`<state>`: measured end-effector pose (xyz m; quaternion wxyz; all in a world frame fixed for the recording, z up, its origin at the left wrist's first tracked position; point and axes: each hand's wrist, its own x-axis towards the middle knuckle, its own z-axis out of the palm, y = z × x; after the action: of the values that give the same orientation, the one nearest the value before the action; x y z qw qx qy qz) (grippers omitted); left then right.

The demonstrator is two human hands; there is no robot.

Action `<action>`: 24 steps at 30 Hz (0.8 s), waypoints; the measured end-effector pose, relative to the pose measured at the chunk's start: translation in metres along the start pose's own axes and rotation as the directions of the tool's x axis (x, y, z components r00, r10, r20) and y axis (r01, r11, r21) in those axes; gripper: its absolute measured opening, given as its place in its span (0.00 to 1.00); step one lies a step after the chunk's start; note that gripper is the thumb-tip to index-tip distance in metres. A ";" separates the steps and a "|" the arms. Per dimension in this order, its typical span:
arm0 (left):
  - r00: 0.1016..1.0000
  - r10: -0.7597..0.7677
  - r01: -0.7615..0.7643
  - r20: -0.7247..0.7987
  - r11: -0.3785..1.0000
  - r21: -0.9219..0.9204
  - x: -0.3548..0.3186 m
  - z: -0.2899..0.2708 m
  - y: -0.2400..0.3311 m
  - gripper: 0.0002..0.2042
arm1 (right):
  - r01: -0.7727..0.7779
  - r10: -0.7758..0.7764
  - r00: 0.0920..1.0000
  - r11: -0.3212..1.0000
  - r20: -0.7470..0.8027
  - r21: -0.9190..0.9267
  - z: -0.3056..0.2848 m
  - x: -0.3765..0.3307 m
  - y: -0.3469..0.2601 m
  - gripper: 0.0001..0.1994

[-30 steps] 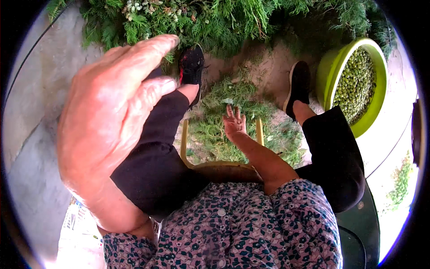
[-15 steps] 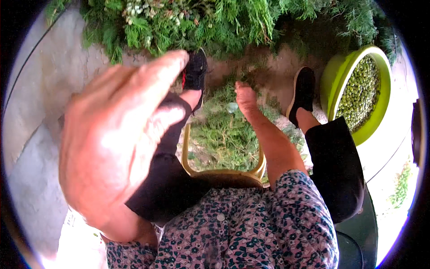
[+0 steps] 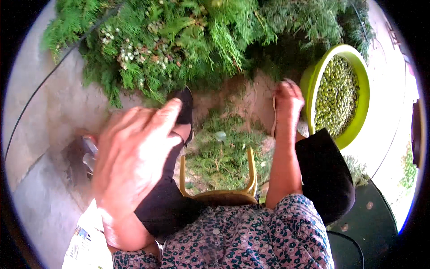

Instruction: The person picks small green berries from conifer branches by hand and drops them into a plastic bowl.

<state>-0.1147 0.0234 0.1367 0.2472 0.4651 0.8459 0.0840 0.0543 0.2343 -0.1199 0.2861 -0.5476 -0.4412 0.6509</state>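
Observation:
My left hand (image 3: 134,152) is raised close to the camera, palm down, fingers stretched out and holding nothing. It hides part of my left leg in black trousers. My right hand (image 3: 287,99) reaches far forward and down, to the ground next to a lime-green basin (image 3: 358,121). Its fingers are curled and blurred, and what they touch is hidden. The basin is full of small green round fruits (image 3: 336,96). A black shoe (image 3: 184,107) shows on my left foot. I sit on a yellow stool (image 3: 224,195).
A big heap of cut conifer branches (image 3: 188,40) lies across the top. Green clippings (image 3: 221,152) cover the ground between my feet. A white printed bag (image 3: 85,237) is at lower left, a dark round object (image 3: 371,224) at lower right. A thin cable (image 3: 45,89) crosses the paving.
My right hand has moved from the clippings between my feet forward and right, toward the basin. My left hand has dropped lower and slightly right in front of the camera.

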 end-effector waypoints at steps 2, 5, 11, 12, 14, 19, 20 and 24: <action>0.999 0.052 -0.052 0.000 0.998 0.019 0.003 0.010 -0.001 0.20 | 0.285 -0.255 0.949 0.945 -0.187 0.162 -0.015 0.013 -0.041 0.06; 0.992 0.126 -0.127 0.016 0.988 0.085 0.008 0.020 0.003 0.17 | 0.472 -0.226 0.846 0.740 -0.484 0.480 -0.050 0.034 -0.069 0.21; 0.945 0.328 -0.326 -0.021 0.944 0.048 0.015 0.057 0.027 0.15 | 0.159 -0.104 0.976 0.940 -0.193 0.301 -0.007 0.027 -0.045 0.08; 0.937 0.346 -0.344 -0.049 0.937 0.055 0.015 0.062 0.027 0.14 | 0.117 -0.069 0.987 0.928 -0.146 0.354 0.019 0.016 -0.050 0.10; 0.925 0.356 -0.342 -0.133 0.933 0.115 0.013 0.063 0.028 0.14 | 0.074 -0.075 0.997 0.966 -0.002 0.247 0.056 0.013 -0.052 0.11; 0.964 0.264 -0.263 -0.043 0.965 0.009 0.025 0.050 0.043 0.13 | 0.240 -0.189 0.941 0.957 0.279 -0.163 0.130 0.054 -0.064 0.23; 0.954 0.286 -0.287 -0.084 0.958 0.007 0.025 0.049 0.043 0.14 | 0.242 -0.168 0.938 0.945 0.304 -0.222 0.137 0.065 -0.069 0.24; 0.963 0.269 -0.269 -0.021 0.963 -0.005 0.026 0.057 0.038 0.15 | 0.013 0.074 0.927 0.973 0.368 -0.229 0.154 0.090 -0.059 0.18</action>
<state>-0.0699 0.0608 0.0932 0.2269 0.5738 0.7770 0.1245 -0.1221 0.2973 -0.1068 0.1220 -0.4495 -0.5506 0.6927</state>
